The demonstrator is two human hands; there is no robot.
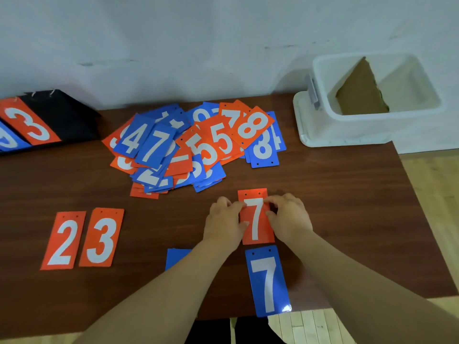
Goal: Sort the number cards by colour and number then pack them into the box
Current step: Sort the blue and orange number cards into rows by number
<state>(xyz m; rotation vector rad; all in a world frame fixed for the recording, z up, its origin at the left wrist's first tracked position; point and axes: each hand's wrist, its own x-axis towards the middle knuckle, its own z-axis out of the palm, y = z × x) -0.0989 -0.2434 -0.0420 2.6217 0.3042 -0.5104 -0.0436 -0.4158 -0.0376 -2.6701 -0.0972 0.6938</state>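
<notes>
An orange 7 card lies on the brown table. My left hand holds its left edge and my right hand holds its right edge, fingers curled onto it. A blue 7 card lies just below, overhanging the table's front edge. Another blue card is partly hidden under my left forearm. Orange 2 and orange 3 lie side by side at the left. A mixed pile of blue and orange cards sits at the middle back. The white box stands at the back right.
A piece of brown cardboard leans inside the white box. A black scoreboard stand with an orange 3 card hung on it sits at the far left. The table's right edge runs beside a wooden floor.
</notes>
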